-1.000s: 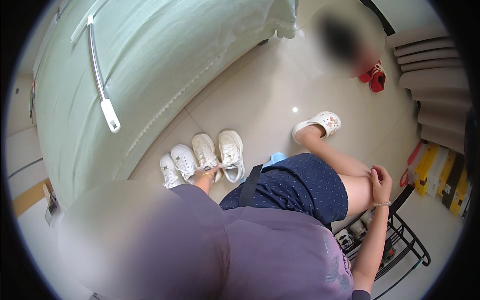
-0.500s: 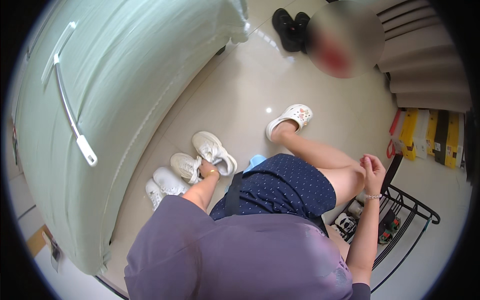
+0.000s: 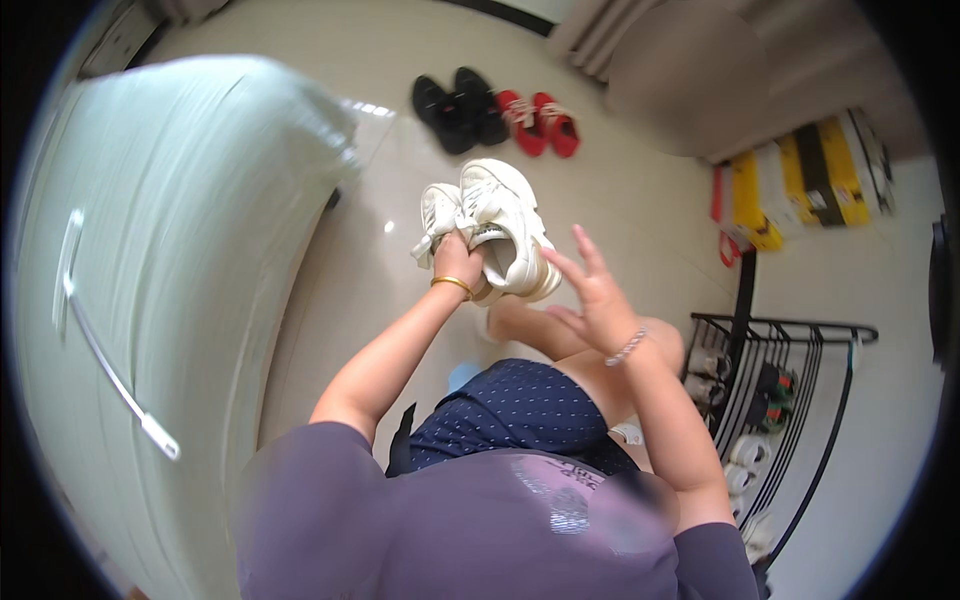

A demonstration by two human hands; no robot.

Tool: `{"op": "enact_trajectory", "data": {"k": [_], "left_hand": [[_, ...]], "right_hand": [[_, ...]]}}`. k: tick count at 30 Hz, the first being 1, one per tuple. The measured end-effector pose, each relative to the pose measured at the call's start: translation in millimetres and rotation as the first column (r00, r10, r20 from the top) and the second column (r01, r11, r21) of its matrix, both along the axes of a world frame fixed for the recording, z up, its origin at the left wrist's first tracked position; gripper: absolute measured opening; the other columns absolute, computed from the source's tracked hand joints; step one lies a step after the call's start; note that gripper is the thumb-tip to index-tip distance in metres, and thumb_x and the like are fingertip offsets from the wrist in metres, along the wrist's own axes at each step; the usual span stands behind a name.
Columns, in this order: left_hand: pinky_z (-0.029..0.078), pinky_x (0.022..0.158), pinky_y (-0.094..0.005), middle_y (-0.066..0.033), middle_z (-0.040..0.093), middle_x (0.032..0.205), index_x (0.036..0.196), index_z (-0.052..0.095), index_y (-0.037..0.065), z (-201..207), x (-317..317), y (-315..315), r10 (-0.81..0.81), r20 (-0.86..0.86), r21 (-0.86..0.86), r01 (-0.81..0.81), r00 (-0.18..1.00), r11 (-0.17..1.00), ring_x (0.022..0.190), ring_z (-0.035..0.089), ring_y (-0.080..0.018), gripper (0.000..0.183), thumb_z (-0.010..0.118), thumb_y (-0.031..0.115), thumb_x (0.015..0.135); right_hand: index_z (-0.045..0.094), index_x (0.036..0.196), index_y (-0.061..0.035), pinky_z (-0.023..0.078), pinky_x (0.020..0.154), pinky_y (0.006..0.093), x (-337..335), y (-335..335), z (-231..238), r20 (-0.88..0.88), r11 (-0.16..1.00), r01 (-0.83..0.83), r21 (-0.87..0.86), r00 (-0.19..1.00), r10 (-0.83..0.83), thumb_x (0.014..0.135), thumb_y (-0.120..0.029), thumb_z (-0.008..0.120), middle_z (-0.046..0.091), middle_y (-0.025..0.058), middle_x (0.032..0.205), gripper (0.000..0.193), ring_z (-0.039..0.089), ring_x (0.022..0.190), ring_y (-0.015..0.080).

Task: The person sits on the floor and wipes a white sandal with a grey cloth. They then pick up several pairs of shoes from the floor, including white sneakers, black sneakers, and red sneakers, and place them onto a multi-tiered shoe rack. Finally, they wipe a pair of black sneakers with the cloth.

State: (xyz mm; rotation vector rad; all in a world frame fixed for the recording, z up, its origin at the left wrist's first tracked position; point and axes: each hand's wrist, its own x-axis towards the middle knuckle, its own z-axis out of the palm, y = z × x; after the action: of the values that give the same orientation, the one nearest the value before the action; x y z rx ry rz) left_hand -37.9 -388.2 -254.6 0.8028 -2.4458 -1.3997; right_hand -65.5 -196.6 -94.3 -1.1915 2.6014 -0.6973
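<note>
2 white shoes (image 3: 503, 203) held above floor (image 3: 355, 270), beyond bed's (image 3: 200, 220) right edge. Left hand (image 3: 460, 260) closed around adjoining collars; right hand (image 3: 596, 302) empty, fingers spread, near heel, contact unclear. Probably light, uppers soft, soles stiffer; heel backs best hold.

Smooth-looking held shoes (image 3: 513, 187), glossy floor (image 3: 640, 195), matt cloth curtain (image 3: 810, 60)

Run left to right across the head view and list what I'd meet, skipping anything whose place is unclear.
Green cloth → white shoes, held in the left hand → right hand, open → black rack.
</note>
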Motion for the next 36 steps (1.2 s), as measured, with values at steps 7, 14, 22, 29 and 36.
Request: {"op": "enact_trajectory", "data": {"k": [7, 14, 22, 29, 36], "left_hand": [[0.042, 0.076, -0.0451, -0.0229, 0.057, 0.087, 0.102, 0.053, 0.002, 171.2, -61.7, 105.9, -0.538, -0.410, -0.182, 0.512, 0.736, 0.839, 0.084, 0.053, -0.0397, 0.032, 0.056, 0.008, 0.070], [0.045, 0.074, -0.0397, -0.0163, 0.056, 0.087, 0.106, 0.053, 0.002, 280.8, -40.7, 305.7, -0.918, -0.348, -0.509, 0.783, 0.193, 0.357, 0.082, 0.055, -0.0337, 0.062, 0.077, 0.034, 0.058], [0.043, 0.084, -0.0368, -0.0178, 0.045, 0.112, 0.130, 0.036, 0.004, 271.8, 4.9, 510.9, -0.922, -0.027, -0.574, 0.761, -0.387, -0.303, 0.098, 0.050, -0.0325, 0.083, 0.075, 0.021, 0.058], [0.049, 0.072, -0.0369, -0.0162, 0.052, 0.104, 0.119, 0.052, 0.010, 280.6, 48.2, 669.0, -0.768, -0.087, -0.723, 0.570, -0.634, -0.389, 0.087, 0.056, -0.0312, 0.056, 0.062, 0.006, 0.065], [0.047, 0.073, -0.0352, -0.0168, 0.052, 0.098, 0.118, 0.054, 0.009, 299.3, 70.5, 667.1, -0.793, 0.017, -0.659, 0.589, -0.610, -0.467, 0.087, 0.055, -0.0316, 0.057, 0.062, 0.006, 0.061]], "right_hand": [[0.018, 0.138, -0.0042, 0.028, 0.103, 0.0444, 26.2, 94.9, 38.7, -0.308, 0.864, 0.367, -0.345, 0.825, -0.474, 0.045, -0.027, 0.084, 0.022, 0.0224, 0.139, 0.116, 0.025, 0.127, 0.0393], [0.020, 0.136, -0.0010, 0.027, 0.102, 0.0418, 95.7, 244.2, 50.4, -0.116, 0.292, 0.631, -0.719, 0.305, -0.945, 0.053, -0.020, 0.080, 0.024, 0.0234, 0.137, 0.104, 0.027, 0.126, 0.0376], [0.035, 0.128, 0.0004, 0.038, 0.093, 0.0322, 168.7, 405.4, 7.4, 0.153, -0.257, 0.407, -0.877, -0.272, -0.950, 0.054, -0.016, 0.081, 0.047, 0.0137, 0.120, 0.089, 0.048, 0.109, 0.0230], [0.037, 0.127, 0.0009, 0.036, 0.094, 0.0352, 194.8, 534.9, 24.6, 0.191, -0.381, 0.197, -0.903, -0.609, -0.770, 0.055, -0.016, 0.079, 0.044, 0.0163, 0.123, 0.085, 0.045, 0.111, 0.0282], [0.032, 0.130, -0.0009, 0.032, 0.098, 0.0385, 226.5, 586.2, 5.5, 0.218, -0.411, 0.183, -0.893, -0.623, -0.751, 0.055, -0.016, 0.078, 0.039, 0.0175, 0.125, 0.089, 0.038, 0.117, 0.0322]]}}
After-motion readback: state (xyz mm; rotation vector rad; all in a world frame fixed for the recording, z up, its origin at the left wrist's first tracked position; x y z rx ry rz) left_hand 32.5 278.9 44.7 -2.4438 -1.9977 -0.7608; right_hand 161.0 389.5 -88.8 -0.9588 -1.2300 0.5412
